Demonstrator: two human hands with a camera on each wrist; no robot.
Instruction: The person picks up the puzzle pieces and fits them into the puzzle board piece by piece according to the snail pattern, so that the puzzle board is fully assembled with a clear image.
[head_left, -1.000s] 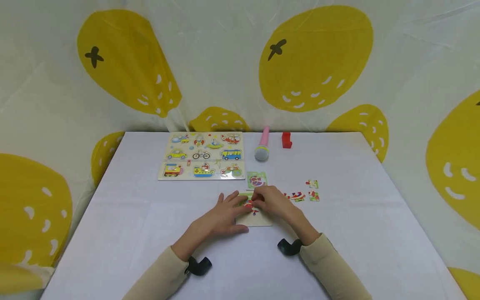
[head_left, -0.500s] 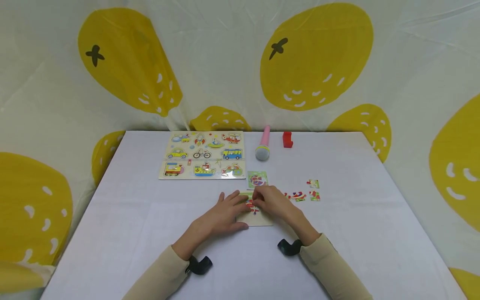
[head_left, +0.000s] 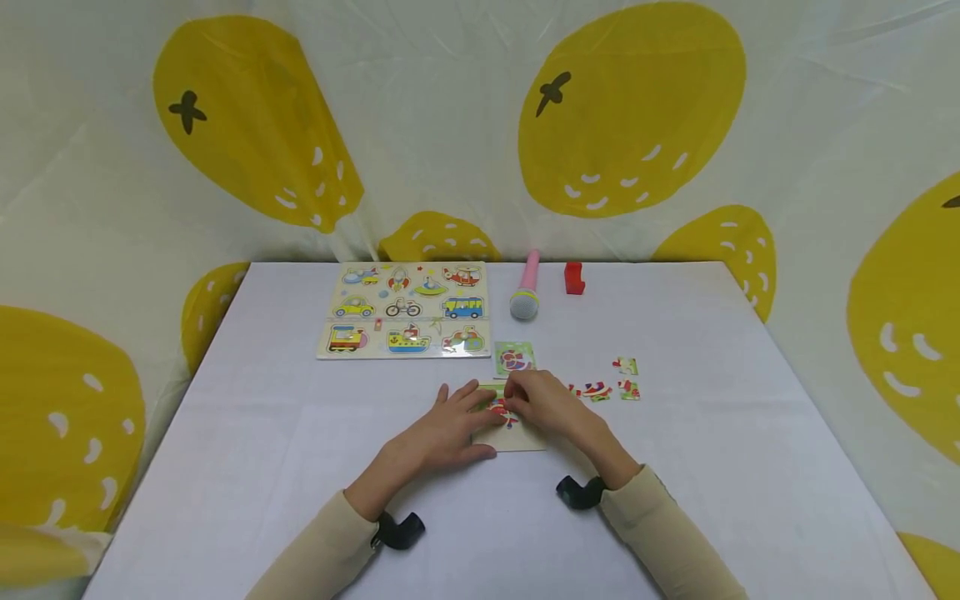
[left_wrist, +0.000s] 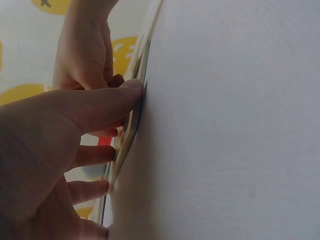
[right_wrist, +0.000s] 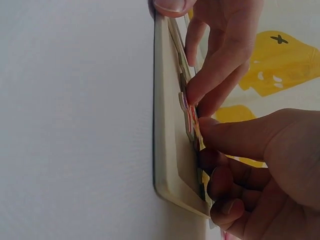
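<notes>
A small pale jigsaw tray (head_left: 525, 442) lies on the white table, with several colourful pieces (right_wrist: 186, 112) set inside its upper part. My left hand (head_left: 446, 429) rests over the tray's left side, fingers extended across the pieces and thumb at the near edge. On the other side, my right hand (head_left: 543, 402) has thumb and index finger pinched together on a jigsaw piece at the tray's upper right; the fingers mostly hide it. Loose jigsaw pieces (head_left: 597, 392) lie just right of this hand. Behind the tray is a green picture card (head_left: 514, 358).
A wooden peg puzzle with vehicle pictures (head_left: 375, 319) lies at the back left. Beside it are a pink toy microphone (head_left: 524, 305) and a red block (head_left: 573, 279). A fruit-patterned curtain (head_left: 442, 125) hangs behind the table.
Both hands stay at the tray in nearly the same place, with only tiny finger shifts. The loose pieces and the other things have not moved.
</notes>
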